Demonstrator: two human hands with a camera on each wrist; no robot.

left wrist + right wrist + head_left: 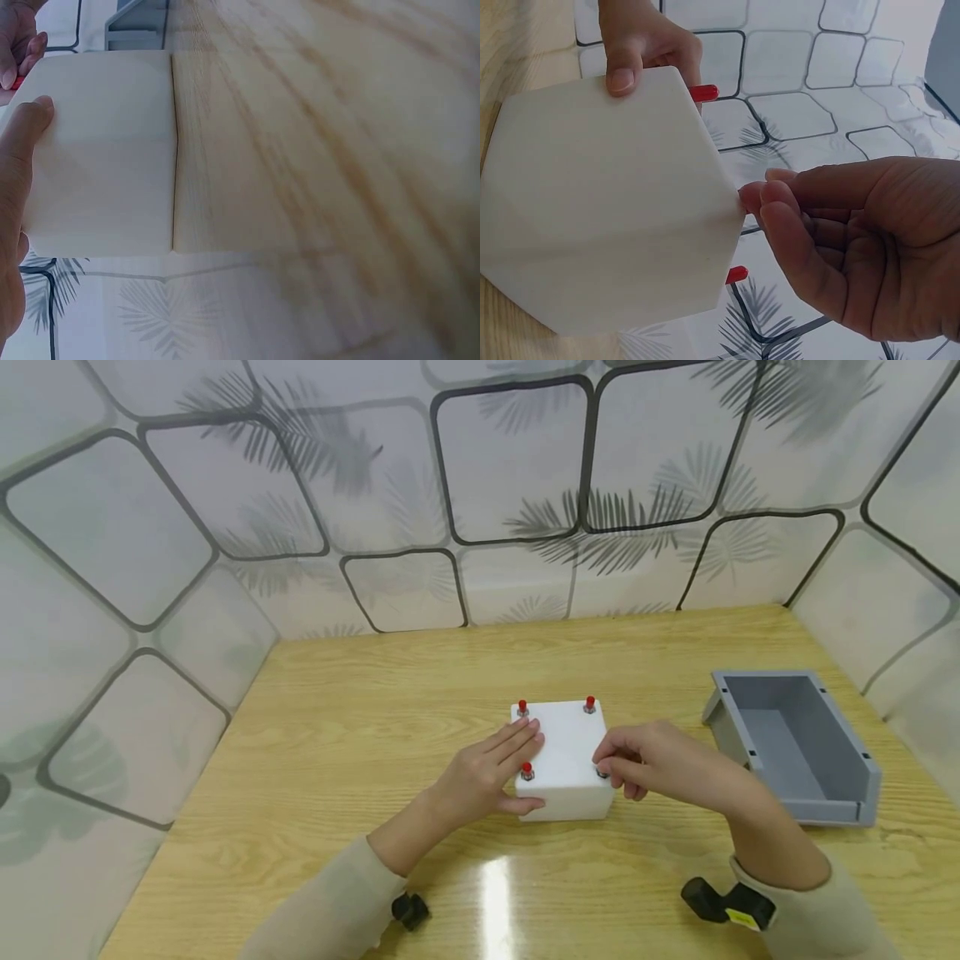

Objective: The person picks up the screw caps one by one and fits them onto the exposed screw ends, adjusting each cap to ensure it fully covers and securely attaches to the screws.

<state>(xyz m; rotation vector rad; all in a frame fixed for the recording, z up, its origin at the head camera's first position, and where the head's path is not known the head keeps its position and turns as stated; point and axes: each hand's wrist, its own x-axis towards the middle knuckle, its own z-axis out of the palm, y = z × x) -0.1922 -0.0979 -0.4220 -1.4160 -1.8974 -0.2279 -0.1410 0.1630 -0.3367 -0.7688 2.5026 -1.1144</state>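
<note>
A white box (566, 747) stands on the wooden table, with red-capped posts near the corners of its top. My left hand (491, 768) holds the box at its left side, fingers across the top and thumb on the front face. Between those fingers and thumb stands the front-left red-capped post (527, 770). At the front-right corner, my right hand (652, 764) pinches a small fitting; a red bit (18, 82) of it shows by the fingers in the left wrist view. Its base (602, 772) is mostly covered. Two more posts, back-left (522, 706) and back-right (590, 703), stand uncovered.
A grey open-front bin (787, 752) sits on the table to the right, beyond my right forearm. Patterned cloth (517, 468) encloses the back and sides of the wooden table (337, 718).
</note>
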